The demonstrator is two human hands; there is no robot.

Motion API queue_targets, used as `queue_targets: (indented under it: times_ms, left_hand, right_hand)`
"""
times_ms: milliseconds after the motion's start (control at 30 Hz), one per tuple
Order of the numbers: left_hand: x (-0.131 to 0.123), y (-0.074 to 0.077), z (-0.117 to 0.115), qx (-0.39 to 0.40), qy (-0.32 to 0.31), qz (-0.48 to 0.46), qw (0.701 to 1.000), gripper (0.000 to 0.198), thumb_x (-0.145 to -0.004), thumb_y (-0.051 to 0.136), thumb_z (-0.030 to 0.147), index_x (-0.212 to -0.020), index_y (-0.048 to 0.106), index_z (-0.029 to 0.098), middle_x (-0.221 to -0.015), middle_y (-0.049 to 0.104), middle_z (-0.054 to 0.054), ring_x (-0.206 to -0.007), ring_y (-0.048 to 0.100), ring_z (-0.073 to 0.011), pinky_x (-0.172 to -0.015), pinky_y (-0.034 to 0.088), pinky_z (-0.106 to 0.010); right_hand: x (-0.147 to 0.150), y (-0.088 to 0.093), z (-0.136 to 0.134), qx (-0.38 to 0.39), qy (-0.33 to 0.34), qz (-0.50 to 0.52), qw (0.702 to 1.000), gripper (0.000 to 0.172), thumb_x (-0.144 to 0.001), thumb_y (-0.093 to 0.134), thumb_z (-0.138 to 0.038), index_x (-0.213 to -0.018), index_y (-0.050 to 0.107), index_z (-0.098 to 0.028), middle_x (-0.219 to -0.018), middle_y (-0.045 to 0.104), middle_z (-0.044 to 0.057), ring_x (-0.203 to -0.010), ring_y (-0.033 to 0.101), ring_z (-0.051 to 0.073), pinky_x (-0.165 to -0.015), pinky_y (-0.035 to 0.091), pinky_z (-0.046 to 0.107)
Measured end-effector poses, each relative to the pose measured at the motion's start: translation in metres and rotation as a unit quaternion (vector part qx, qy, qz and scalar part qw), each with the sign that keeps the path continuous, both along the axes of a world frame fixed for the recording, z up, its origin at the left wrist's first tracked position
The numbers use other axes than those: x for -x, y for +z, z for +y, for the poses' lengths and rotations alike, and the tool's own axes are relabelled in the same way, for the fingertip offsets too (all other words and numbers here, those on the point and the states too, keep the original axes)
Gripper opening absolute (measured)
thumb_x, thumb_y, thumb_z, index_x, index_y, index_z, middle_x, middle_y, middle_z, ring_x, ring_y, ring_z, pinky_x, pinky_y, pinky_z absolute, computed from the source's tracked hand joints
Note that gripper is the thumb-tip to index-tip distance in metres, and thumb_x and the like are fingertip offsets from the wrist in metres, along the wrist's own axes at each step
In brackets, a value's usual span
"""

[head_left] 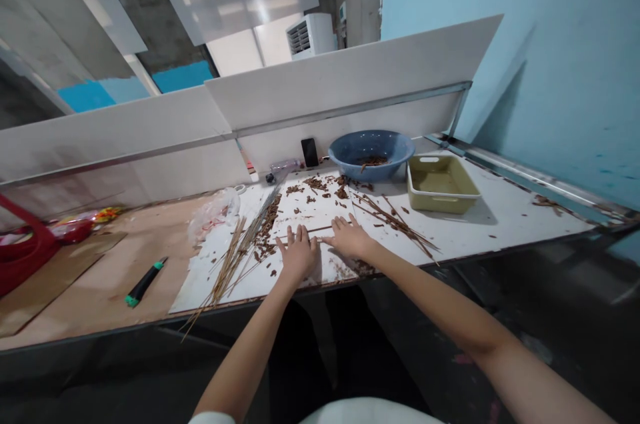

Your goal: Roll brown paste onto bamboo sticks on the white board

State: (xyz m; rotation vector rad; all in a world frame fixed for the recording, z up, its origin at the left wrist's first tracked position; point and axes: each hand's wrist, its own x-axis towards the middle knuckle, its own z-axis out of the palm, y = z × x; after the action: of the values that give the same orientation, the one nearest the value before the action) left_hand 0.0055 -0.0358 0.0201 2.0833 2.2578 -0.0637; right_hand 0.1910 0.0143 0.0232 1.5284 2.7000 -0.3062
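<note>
My left hand lies nearly flat on the white board, its fingers spread. Just to its right, my right hand also rests palm down with fingers stretched out. A thin brown stick lies crosswise at the fingers of both hands; whether the palms press on it is hidden. Brown crumbled pieces are scattered beyond the hands. Left of my left hand is a bundle of thin sticks, with some ends over the table edge. Darker thin sticks lie right of my right hand.
A blue basin holding brown pieces and an olive-green basket stand at the back right. A phone leans on the back panel near a clear bottle. Leftward are a plastic bag, a black-and-green cutter and a red object.
</note>
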Motion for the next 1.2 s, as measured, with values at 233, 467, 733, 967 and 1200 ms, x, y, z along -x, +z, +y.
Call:
queue_targets:
  times_ms: [233, 467, 733, 967, 1200]
  left_hand:
    - [0.007, -0.006, -0.002, 0.025, 0.013, -0.019, 0.999, 0.069, -0.116, 0.020, 0.047, -0.183, 0.025, 0.030, -0.191, 0.016, -0.007, -0.177, 0.003, -0.0424, -0.130, 0.009, -0.089]
    - [0.002, -0.003, -0.008, 0.023, 0.016, -0.025, 0.999, 0.073, -0.115, 0.020, 0.051, -0.183, 0.025, 0.025, -0.190, 0.015, -0.008, -0.177, 0.000, -0.0438, -0.129, 0.005, -0.091]
    - [0.001, 0.004, 0.000, 0.032, 0.024, -0.038, 0.998, 0.071, -0.115, 0.019, 0.043, -0.183, 0.025, 0.024, -0.190, 0.016, -0.009, -0.177, 0.006, -0.0434, -0.132, 0.014, -0.086]
    - [0.010, -0.011, -0.016, 0.003, -0.018, -0.016, 1.000, 0.071, -0.115, 0.023, 0.044, -0.183, 0.028, 0.024, -0.189, 0.022, -0.009, -0.177, 0.006, -0.0426, -0.135, 0.010, -0.083]
    - [0.004, 0.003, 0.007, -0.001, 0.020, -0.050, 0.999, 0.073, -0.115, 0.018, 0.047, -0.183, 0.025, 0.024, -0.189, 0.023, -0.007, -0.177, 0.009, -0.0411, -0.138, 0.007, -0.077]
  right_hand:
    - [-0.003, -0.008, -0.005, 0.006, 0.005, 0.014, 1.000, 0.086, -0.115, 0.030, -0.066, -0.179, 0.032, -0.008, -0.182, 0.034, 0.027, -0.173, 0.027, 0.037, -0.142, 0.011, 0.062]
    - [-0.004, -0.006, -0.008, 0.000, -0.004, 0.019, 1.000, 0.083, -0.116, 0.030, -0.064, -0.180, 0.031, -0.011, -0.183, 0.032, 0.025, -0.175, 0.023, 0.035, -0.142, 0.011, 0.061]
    - [0.003, -0.004, -0.009, -0.011, -0.012, 0.022, 1.000, 0.074, -0.116, 0.030, -0.061, -0.180, 0.035, -0.023, -0.183, 0.038, 0.020, -0.173, 0.026, 0.038, -0.140, 0.012, 0.068]
    - [-0.010, -0.015, -0.023, 0.001, -0.004, 0.026, 1.000, 0.084, -0.116, 0.022, -0.067, -0.179, 0.035, -0.012, -0.184, 0.030, 0.025, -0.175, 0.022, 0.036, -0.141, 0.009, 0.064]
    - [0.000, -0.003, -0.003, -0.015, -0.005, -0.007, 1.000, 0.073, -0.117, 0.034, -0.057, -0.177, 0.039, -0.016, -0.184, 0.032, 0.025, -0.175, 0.023, 0.037, -0.140, 0.011, 0.066]
